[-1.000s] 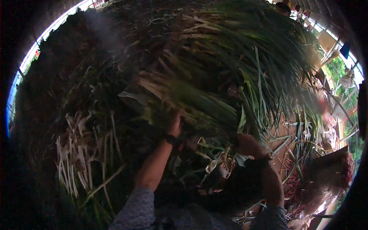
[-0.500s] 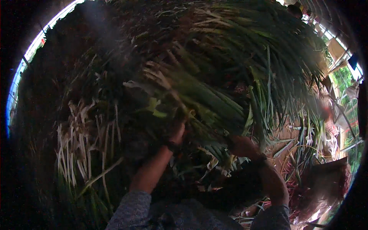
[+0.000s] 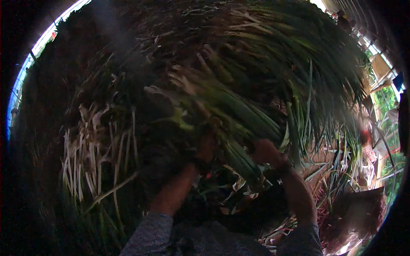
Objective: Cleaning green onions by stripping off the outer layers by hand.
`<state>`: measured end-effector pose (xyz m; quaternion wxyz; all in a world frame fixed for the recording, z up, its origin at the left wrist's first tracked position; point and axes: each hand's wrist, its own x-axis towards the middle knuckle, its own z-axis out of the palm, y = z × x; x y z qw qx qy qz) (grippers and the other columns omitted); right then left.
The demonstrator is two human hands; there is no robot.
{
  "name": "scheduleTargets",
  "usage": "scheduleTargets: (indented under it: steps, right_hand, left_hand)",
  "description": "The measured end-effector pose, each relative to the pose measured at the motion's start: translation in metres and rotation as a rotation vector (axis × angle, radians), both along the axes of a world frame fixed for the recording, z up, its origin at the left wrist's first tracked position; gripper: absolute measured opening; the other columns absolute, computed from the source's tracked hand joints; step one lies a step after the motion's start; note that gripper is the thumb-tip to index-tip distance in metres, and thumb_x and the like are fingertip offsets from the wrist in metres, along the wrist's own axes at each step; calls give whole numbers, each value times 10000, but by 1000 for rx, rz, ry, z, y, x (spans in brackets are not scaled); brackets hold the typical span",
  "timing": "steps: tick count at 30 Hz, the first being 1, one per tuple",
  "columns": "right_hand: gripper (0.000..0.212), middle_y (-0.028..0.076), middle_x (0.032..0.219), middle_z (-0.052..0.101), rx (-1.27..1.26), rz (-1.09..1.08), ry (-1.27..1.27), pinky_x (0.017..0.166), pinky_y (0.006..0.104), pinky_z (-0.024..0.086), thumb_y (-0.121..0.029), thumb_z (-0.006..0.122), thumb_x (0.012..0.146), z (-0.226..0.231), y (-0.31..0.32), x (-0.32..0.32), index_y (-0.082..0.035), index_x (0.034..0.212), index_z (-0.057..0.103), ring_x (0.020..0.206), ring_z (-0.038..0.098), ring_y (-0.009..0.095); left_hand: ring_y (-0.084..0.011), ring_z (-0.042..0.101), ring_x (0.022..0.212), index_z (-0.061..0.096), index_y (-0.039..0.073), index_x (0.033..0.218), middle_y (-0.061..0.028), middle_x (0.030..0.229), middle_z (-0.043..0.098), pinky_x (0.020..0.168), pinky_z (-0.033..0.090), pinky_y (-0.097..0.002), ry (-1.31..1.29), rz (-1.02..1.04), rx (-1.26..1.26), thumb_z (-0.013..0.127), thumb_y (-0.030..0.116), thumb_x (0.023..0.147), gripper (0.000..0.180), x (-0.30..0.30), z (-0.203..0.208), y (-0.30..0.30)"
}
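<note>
My left hand (image 3: 208, 144), with a dark band at its wrist, is closed round the middle of a bunch of long green onions (image 3: 240, 162). Pale stems of other green onions (image 3: 181, 81) lie just beyond it. My right hand (image 3: 265, 152) is beside the bunch's green leaves on the right, its fingers curled. Shadow and blur hide its fingertips, so what it grips there cannot be made out. A yellow-green torn leaf (image 3: 181, 118) sticks out left of my left hand.
A big heap of green onions (image 3: 273, 47) rises in front. At the left lies a group with white stems (image 3: 83, 166). A brown box-like thing (image 3: 361, 209) stands at the lower right, near scattered leaf scraps (image 3: 277, 232).
My right hand has moved up and slightly left, toward my left hand. Leaves of the held bunch now slant down between my hands. The whole view has shifted a little.
</note>
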<state>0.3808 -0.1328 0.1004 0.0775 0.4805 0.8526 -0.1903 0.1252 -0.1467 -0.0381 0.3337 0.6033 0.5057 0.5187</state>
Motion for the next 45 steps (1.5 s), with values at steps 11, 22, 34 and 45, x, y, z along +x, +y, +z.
scheduleTargets:
  steps: [11,22,34,45]
  right_hand:
    - [536,221,1033,683,48,-70,232,862,514,525,-283,704,796,42,-29,26,-87,1283,599,980,654,427]
    - [542,226,1076,677,-110,-76,205,868,482,526,-303,711,808,25,-62,84,-80,1289,597,1024,653,402]
    - [346,226,974,689,31,79,578,784,510,540,-247,653,807,-11,-43,43,-52,1092,673,922,663,424]
    - [362,238,971,689,109,-101,400,798,529,533,-246,662,804,29,-48,42,-57,1112,654,919,659,443]
  left_hand:
    - [-212,604,948,578,68,1227,-91,1012,625,856,479,-388,-364,-16,-559,508,236,1002,289,9,-12,15]
    - [-184,576,1040,575,48,1273,-84,1128,598,862,485,-326,-123,248,37,655,237,965,370,-12,114,1]
    - [-151,567,775,617,50,1022,-35,882,617,692,470,-332,-208,106,6,637,233,933,204,-89,-71,90]
    - [-166,552,780,651,82,994,-21,878,607,703,471,-369,-323,30,-389,636,253,918,188,-9,57,42]
